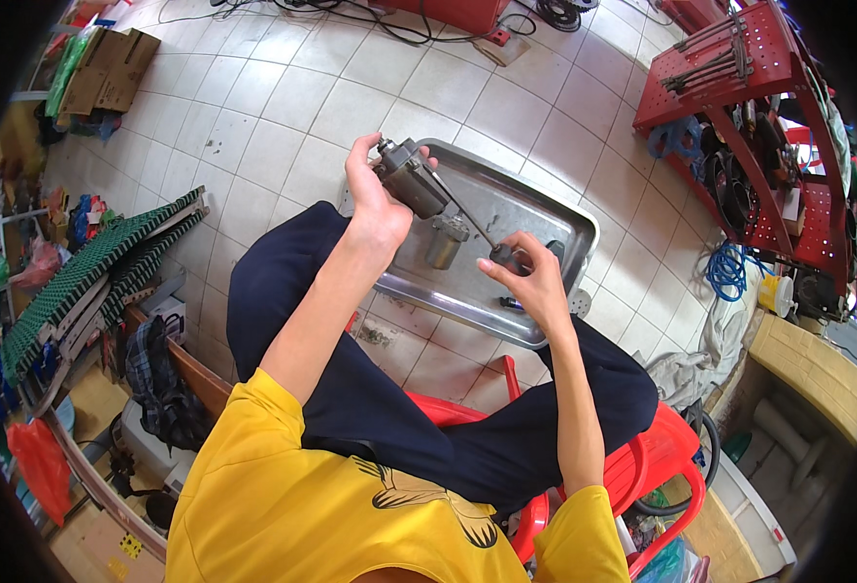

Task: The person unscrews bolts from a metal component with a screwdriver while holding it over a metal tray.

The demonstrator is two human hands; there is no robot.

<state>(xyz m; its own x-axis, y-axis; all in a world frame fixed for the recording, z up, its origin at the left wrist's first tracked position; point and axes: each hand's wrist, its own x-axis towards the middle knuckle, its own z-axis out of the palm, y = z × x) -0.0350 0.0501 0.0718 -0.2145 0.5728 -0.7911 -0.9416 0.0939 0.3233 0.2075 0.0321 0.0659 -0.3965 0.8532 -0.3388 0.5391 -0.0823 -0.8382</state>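
Note:
My left hand is wrapped round a grey metal motor, perhaps a starter motor, holding it over the left part of a shallow metal tray. In my right hand is a screwdriver, its dark handle gripped by the fingers. The long shaft slants up and left to the motor; whether the tip touches it I cannot tell. A smaller metal cylinder stands in the tray below the motor. Near the tray's front edge lies a small dark piece.
A red pegboard tool cart stands at the far right, with a coiled blue hose below it. Green-and-black folding chair and cardboard boxes are on the left. Under me is a red plastic chair. Cables cross the tiled floor ahead.

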